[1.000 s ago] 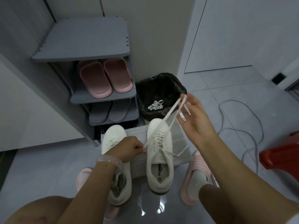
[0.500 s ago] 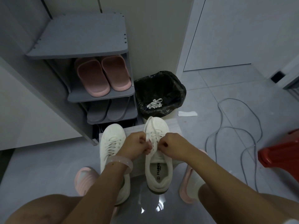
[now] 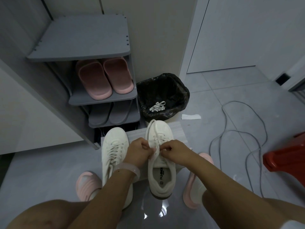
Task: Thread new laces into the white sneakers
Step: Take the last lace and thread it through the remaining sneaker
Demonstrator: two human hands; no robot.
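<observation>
A: Pinching the lace (image 3: 156, 151) from both sides, your left hand (image 3: 140, 152) and right hand (image 3: 175, 151) meet over the right sneaker (image 3: 160, 156), fingers curled on the strands.

B: Where does that shoe lie?

A: On the low grey board (image 3: 179, 132) on the floor, toe toward its far edge, heel toward you. Long axis runs straight away from you.

B: And the other?

A: Left sneaker (image 3: 113, 151), just beside, parallel, already laced by the look of it.

B: Which hand is nearer the top eyelets?

A: Both about level; neither leads. Which eyelet is next, I cannot tell.
</observation>
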